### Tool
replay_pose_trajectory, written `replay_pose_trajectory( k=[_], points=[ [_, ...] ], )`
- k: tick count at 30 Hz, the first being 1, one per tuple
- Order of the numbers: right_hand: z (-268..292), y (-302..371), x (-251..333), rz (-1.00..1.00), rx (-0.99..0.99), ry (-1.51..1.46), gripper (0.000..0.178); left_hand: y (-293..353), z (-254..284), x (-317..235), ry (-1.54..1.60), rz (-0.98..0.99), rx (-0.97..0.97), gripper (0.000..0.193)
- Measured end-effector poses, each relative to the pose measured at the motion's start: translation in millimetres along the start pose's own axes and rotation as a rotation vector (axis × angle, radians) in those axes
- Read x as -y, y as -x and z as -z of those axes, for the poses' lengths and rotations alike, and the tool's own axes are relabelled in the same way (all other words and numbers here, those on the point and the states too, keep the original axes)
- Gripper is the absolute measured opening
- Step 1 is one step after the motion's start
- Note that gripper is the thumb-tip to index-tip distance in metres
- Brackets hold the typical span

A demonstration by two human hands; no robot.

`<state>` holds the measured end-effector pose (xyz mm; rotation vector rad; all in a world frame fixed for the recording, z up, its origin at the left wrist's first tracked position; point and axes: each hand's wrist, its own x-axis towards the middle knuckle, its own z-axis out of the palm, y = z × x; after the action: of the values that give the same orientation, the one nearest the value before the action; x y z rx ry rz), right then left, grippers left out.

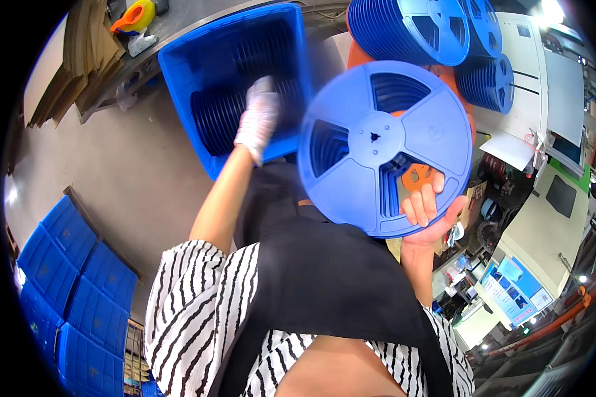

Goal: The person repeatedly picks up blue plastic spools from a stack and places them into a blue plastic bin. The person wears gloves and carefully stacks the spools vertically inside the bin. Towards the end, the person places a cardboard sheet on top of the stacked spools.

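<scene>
My right hand (429, 213) grips the lower rim of a large blue plastic reel (371, 135), held up flat toward the camera, its fingers poking through one of the spoke openings. My left hand (258, 118), in a white glove, reaches down into a blue plastic crate (179, 73) where several dark blue reels (218, 112) stand on edge. The gloved fingers rest on or just above those reels; whether they hold one I cannot tell.
More blue reels (444, 33) are stacked at the upper right over an orange surface (357, 56). Blue crates (73, 278) are piled at the lower left on the grey floor. Cardboard sheets (73, 59) lean at the upper left. A white machine and benches (543, 225) stand at the right.
</scene>
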<state>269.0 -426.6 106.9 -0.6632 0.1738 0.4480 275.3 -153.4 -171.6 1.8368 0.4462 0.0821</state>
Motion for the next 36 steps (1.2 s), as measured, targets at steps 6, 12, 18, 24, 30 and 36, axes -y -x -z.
replay_pose_trajectory(
  k=[6, 12, 18, 24, 30, 36],
  points=[
    [-16, 10, -39, -0.129, 0.134, -0.113, 0.051, 70, -5, -218, -0.064, -0.701, 0.335, 0.071],
    [-24, 36, -60, -0.096, 0.175, -0.064, 0.052, 72, 34, -84, -0.314, -0.302, 0.162, 0.054],
    [-36, 43, -71, -0.032, 0.176, -0.135, 0.050, 74, 110, 51, -0.095, 0.299, -0.161, 0.058],
    [-67, 29, -84, -0.023, 0.189, -0.087, 0.046, 100, 132, -51, -0.229, -0.182, -0.220, 0.044],
    [-102, 13, -122, -0.195, 0.266, 0.176, 0.063, 117, 120, -160, 0.184, 0.133, 0.439, 0.091],
    [-120, 22, -117, -0.175, -0.047, 0.541, 0.051, 127, 183, -129, 1.361, 0.410, 0.418, 0.076]
  ],
)
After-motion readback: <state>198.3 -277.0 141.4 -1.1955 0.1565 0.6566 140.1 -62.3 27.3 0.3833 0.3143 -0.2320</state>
